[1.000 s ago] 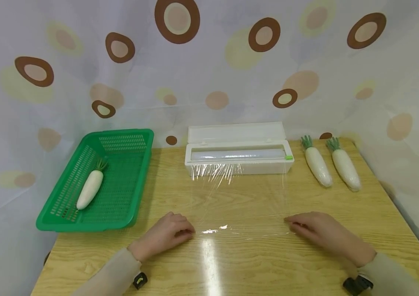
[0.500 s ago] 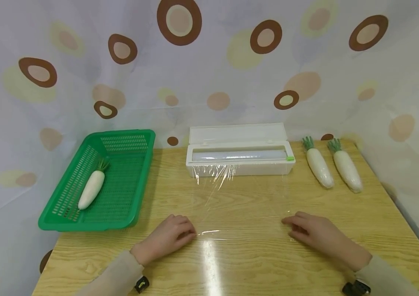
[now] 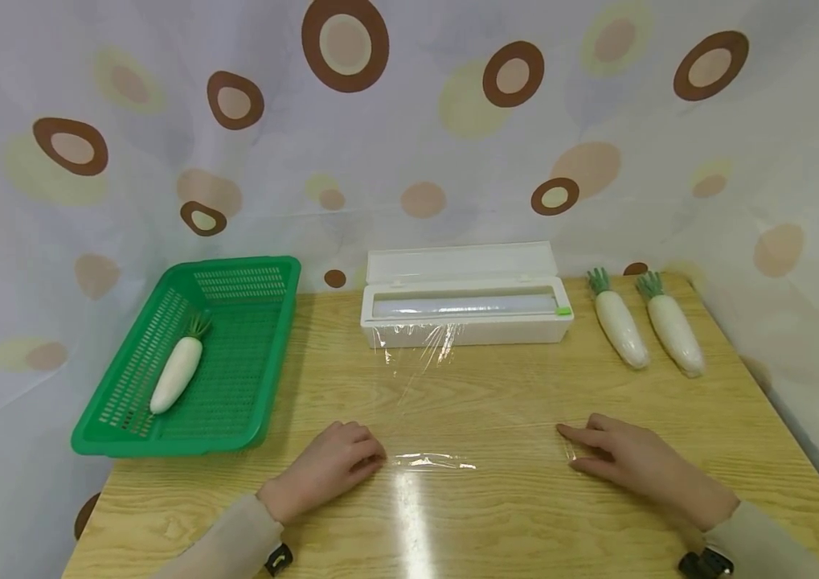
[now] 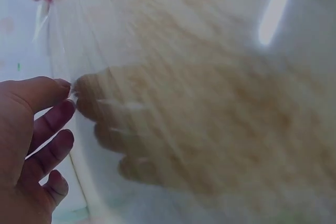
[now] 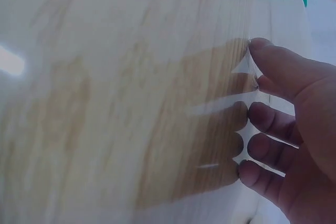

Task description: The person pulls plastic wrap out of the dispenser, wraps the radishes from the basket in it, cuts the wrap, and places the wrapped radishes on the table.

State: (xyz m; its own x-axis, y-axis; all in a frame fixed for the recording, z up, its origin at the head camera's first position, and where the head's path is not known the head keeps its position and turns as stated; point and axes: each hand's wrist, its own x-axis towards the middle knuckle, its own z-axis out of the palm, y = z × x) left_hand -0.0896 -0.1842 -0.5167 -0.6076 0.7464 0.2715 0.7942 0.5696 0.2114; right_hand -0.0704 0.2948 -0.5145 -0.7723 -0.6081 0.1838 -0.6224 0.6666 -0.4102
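Observation:
A clear sheet of plastic wrap (image 3: 467, 402) stretches over the table from a roll (image 3: 463, 305) in a white dispenser box (image 3: 467, 331), its lid raised. My left hand (image 3: 329, 466) pinches the near left corner between thumb and index finger; the left wrist view shows the film bunched at these fingertips (image 4: 64, 87). At the near right corner, my right hand (image 3: 633, 462) touches the film with thumb and index finger spread apart. In the right wrist view, the other fingertips (image 5: 261, 115) lie against the film's edge, with their reflections showing in the table.
A green basket (image 3: 275, 386) on the left holds one white radish (image 3: 178, 374) with green stalks. Two radishes, one (image 3: 620, 330) beside the other (image 3: 675, 334), lie wrapped at the right. A patterned curtain (image 3: 409, 137) closes off the back of the wooden table (image 3: 496, 523).
My right thumb and index finger have spread apart at the film's corner. The left hand keeps its pinch almost in place. The film's near edge shows its glints differently.

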